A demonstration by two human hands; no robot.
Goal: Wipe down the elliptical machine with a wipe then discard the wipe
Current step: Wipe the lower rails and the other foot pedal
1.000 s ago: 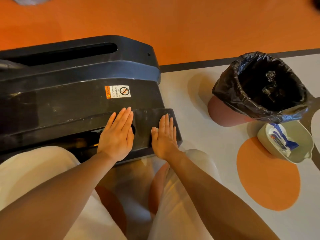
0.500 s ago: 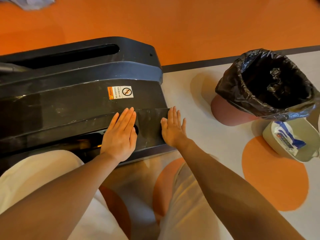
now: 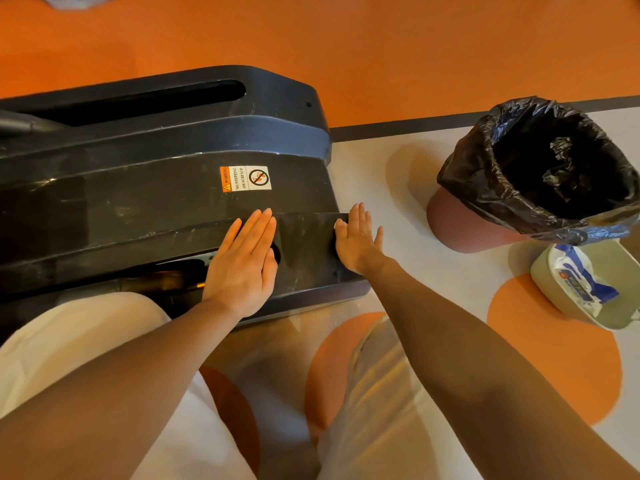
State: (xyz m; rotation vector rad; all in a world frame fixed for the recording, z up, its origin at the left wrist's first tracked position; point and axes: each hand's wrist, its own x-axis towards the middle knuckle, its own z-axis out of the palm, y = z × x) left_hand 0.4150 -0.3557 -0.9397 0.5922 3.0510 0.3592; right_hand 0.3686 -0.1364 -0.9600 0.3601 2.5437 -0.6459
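Both hands lie flat, fingers straight: left hand (image 3: 242,265) on the elliptical machine (image 3: 156,209), right hand (image 3: 356,240) seemingly at its three-o'clock edge.

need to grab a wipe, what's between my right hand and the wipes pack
In the head view, only bare floor lies between the right hand and the wipes pack.

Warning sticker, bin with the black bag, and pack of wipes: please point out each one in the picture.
warning sticker (image 3: 245,178), head view: centre of the label on the black machine cover.
bin (image 3: 457,225), head view: bare reddish wall below the bag.
pack of wipes (image 3: 579,280), head view: middle of the white and blue wrapper.
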